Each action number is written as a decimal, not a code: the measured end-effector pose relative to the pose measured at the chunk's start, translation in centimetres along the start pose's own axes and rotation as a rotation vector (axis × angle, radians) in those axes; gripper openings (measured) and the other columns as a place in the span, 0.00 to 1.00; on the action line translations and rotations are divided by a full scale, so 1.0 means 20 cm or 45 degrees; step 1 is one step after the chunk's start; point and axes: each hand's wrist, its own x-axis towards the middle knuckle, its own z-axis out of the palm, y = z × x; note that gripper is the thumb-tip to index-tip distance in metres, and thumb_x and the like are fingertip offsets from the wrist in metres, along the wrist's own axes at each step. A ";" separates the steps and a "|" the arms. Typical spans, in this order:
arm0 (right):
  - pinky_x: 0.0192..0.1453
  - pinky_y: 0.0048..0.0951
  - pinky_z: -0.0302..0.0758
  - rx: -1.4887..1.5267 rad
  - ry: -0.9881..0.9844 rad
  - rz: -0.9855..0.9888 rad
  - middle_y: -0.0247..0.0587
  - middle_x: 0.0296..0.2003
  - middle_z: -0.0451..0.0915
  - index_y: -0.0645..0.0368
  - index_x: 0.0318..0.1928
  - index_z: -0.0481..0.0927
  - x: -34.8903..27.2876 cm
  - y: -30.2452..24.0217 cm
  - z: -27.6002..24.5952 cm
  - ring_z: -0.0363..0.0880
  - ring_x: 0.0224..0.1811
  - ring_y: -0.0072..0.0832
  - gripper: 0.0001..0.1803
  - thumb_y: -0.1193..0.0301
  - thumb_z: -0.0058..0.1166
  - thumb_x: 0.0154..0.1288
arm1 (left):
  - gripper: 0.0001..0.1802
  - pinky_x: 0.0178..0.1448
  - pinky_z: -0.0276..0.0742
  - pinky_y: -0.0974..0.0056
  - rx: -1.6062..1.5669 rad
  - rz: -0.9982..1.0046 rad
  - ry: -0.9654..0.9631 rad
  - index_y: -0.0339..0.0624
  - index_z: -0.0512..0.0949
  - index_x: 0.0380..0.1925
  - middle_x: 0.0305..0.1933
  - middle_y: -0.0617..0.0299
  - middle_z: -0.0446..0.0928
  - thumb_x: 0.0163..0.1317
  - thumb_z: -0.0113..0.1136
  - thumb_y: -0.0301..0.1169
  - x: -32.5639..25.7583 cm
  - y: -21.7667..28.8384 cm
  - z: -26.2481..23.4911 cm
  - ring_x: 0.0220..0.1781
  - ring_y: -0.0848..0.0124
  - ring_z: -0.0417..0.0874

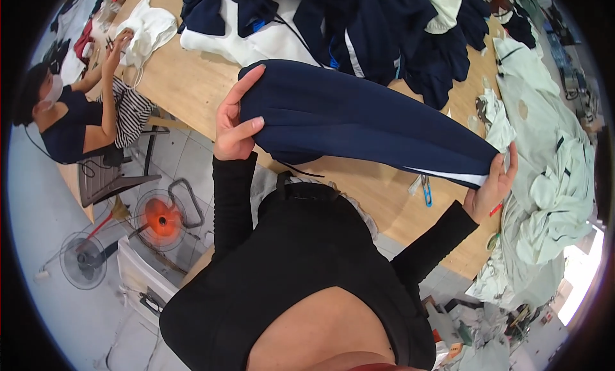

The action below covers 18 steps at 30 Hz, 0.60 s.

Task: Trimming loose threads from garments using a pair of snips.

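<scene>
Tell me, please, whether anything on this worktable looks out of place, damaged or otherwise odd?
Nothing stands out. The navy garment is stretched between the left hand and right hand with no visible tear. Dark clothes and pale green clothes lie heaped on the wooden table, and blue-handled snips rest near its edge.

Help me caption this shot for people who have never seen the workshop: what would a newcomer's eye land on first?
First, the long navy fabric garment with a white stripe, stretched above the pale wooden worktable between the left hand and the right hand. Next, the glowing orange floor fan at lower left, below the table edge. Then the heap of pale mint-green garments along the right side.
</scene>
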 end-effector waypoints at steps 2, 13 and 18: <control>0.54 0.28 0.87 -0.035 0.004 -0.022 0.46 0.43 0.91 0.59 0.81 0.64 0.03 0.00 -0.04 0.90 0.45 0.25 0.31 0.73 0.58 0.85 | 0.53 0.88 0.61 0.58 0.007 0.036 -0.168 0.26 0.65 0.81 0.81 0.43 0.71 0.50 0.69 0.22 -0.01 0.04 -0.02 0.83 0.57 0.73; 0.56 0.30 0.88 -0.033 0.038 -0.045 0.49 0.45 0.91 0.59 0.80 0.66 0.02 -0.08 -0.08 0.90 0.48 0.28 0.29 0.73 0.58 0.85 | 0.60 0.89 0.57 0.58 0.066 0.038 -0.385 0.25 0.61 0.82 0.85 0.43 0.66 0.43 0.69 0.25 -0.02 0.14 0.05 0.86 0.57 0.68; 0.58 0.28 0.85 -0.111 0.071 -0.047 0.48 0.46 0.91 0.60 0.80 0.67 0.04 -0.02 -0.10 0.89 0.48 0.25 0.29 0.73 0.58 0.85 | 0.58 0.89 0.57 0.59 0.105 0.000 -0.457 0.30 0.61 0.84 0.85 0.46 0.66 0.47 0.71 0.20 -0.03 0.10 0.12 0.86 0.58 0.67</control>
